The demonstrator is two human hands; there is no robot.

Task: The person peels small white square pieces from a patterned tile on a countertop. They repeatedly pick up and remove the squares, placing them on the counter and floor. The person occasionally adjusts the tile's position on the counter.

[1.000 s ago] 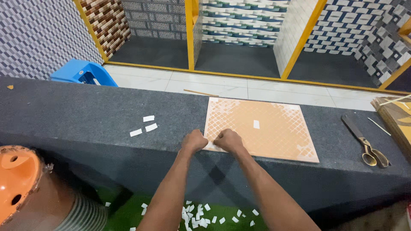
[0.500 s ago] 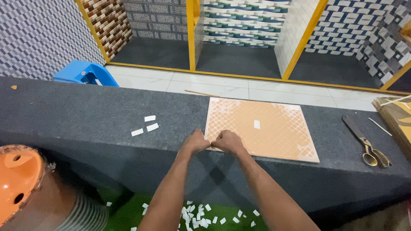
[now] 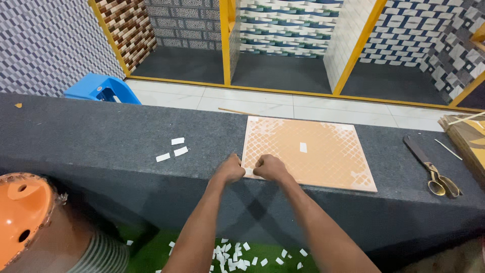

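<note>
Pretty even indoor light here, soft and coming from overhead, nothing harsh. The white floor tiles (image 3: 303, 103) catch a mild sheen, and the orange tile (image 3: 323, 151) on the dark counter (image 3: 91, 136) shows clean with no glare. Shadows are faint, just a soft dark patch under the forearms against the counter front. Focus is sharp across the middle; the wide lens bends the yellow frames (image 3: 353, 55) outward, and the orange stool (image 3: 20, 212) at the corner looks stretched and a bit soft

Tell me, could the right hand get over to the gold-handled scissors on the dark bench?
Probably yes. The right hand is at the orange tile's near left corner, and bare dark bench lies before the gold-handled scissors. Nothing blocks a sideways reach.
</note>
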